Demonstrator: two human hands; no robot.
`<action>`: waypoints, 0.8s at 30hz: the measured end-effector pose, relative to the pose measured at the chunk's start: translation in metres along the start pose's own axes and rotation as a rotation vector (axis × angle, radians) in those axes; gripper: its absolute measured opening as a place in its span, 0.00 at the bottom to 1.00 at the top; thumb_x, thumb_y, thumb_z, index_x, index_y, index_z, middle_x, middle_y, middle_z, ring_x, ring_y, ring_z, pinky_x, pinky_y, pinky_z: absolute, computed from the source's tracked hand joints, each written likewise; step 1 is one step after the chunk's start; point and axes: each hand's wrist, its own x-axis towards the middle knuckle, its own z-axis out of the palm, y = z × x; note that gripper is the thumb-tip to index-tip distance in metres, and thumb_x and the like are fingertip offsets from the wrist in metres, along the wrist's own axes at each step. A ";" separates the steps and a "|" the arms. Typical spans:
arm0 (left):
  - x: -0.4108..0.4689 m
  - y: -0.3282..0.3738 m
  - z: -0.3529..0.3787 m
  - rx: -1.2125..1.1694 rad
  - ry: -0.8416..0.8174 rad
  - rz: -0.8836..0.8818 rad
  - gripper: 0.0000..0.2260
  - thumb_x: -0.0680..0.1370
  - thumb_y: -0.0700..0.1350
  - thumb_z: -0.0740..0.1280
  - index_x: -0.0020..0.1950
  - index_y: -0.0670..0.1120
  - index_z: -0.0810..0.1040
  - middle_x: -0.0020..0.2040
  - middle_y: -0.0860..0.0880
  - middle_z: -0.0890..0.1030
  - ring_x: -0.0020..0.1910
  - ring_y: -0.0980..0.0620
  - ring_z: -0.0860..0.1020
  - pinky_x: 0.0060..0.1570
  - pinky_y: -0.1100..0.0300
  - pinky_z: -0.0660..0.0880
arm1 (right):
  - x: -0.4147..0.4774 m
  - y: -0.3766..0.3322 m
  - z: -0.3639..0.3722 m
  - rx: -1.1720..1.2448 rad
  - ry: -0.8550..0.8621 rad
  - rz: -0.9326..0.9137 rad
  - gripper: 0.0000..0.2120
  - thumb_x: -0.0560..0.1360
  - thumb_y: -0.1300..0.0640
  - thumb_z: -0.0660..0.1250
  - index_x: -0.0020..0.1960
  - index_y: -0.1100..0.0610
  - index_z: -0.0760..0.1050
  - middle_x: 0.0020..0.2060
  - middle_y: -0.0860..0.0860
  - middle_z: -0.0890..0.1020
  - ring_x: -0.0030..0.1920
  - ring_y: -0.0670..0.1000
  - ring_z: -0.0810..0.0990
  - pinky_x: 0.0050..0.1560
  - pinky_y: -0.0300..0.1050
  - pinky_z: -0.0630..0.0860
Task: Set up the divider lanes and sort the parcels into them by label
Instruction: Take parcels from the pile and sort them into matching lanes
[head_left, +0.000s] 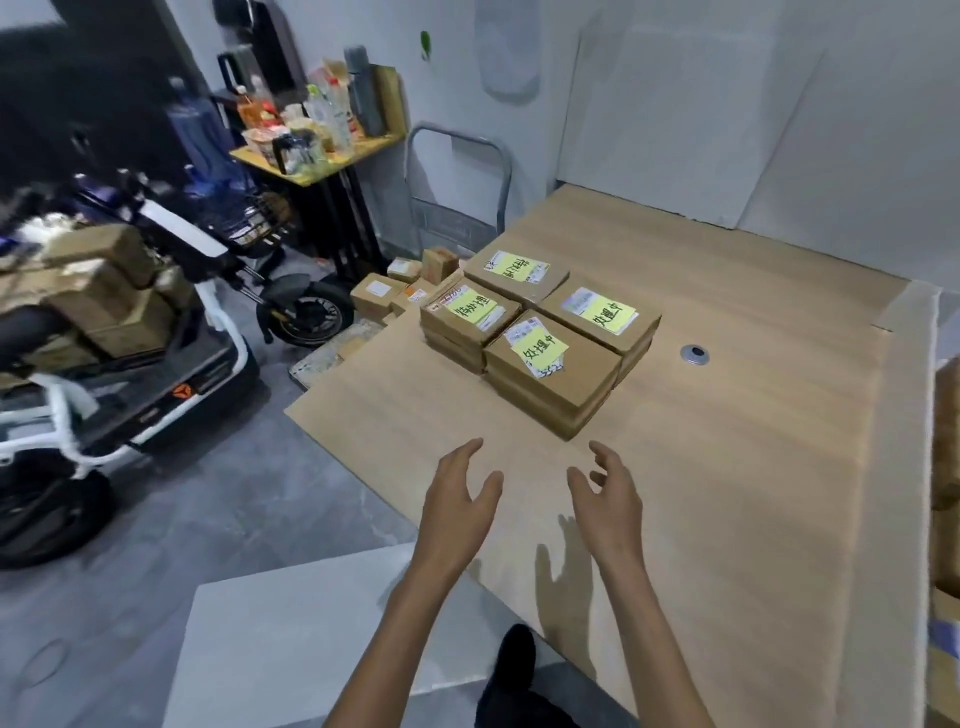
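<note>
Several brown cardboard parcels stand in low stacks on the wooden table (727, 467), each top one bearing a yellow handwritten label. The nearest parcel (553, 364) sits at the front, another (597, 317) to its right, one (470, 312) to its left and one (514, 273) at the back. My left hand (457, 499) and my right hand (610, 499) hover over the table just short of the nearest stack, palms facing each other, fingers spread and relaxed, holding nothing. No dividers are visible.
More small parcels (387, 296) lie on the floor beyond the table's left edge. A loaded scooter (130, 322) stands at the left, a cluttered side table (317, 156) and a folded cart (457, 182) behind. A metal grommet (695, 355) sits in the tabletop. A white board (311, 639) leans near me.
</note>
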 end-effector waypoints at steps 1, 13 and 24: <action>0.015 -0.004 -0.008 0.023 -0.012 -0.002 0.20 0.82 0.50 0.64 0.74 0.54 0.68 0.73 0.55 0.68 0.70 0.55 0.68 0.70 0.55 0.67 | 0.013 -0.003 0.010 0.008 0.006 0.018 0.21 0.80 0.57 0.63 0.72 0.52 0.67 0.69 0.52 0.71 0.65 0.52 0.72 0.57 0.42 0.68; 0.155 -0.012 -0.015 0.016 -0.132 -0.007 0.22 0.82 0.48 0.63 0.76 0.52 0.65 0.75 0.52 0.64 0.72 0.52 0.66 0.69 0.54 0.67 | 0.087 -0.024 0.044 -0.055 0.143 0.138 0.24 0.79 0.55 0.64 0.74 0.49 0.64 0.70 0.52 0.69 0.68 0.54 0.70 0.67 0.51 0.69; 0.292 -0.009 0.019 0.083 -0.291 0.081 0.22 0.82 0.49 0.63 0.75 0.50 0.67 0.74 0.47 0.67 0.72 0.49 0.66 0.64 0.58 0.69 | 0.169 -0.034 0.077 -0.145 0.248 0.293 0.26 0.80 0.57 0.63 0.76 0.52 0.62 0.71 0.51 0.70 0.72 0.52 0.65 0.65 0.44 0.65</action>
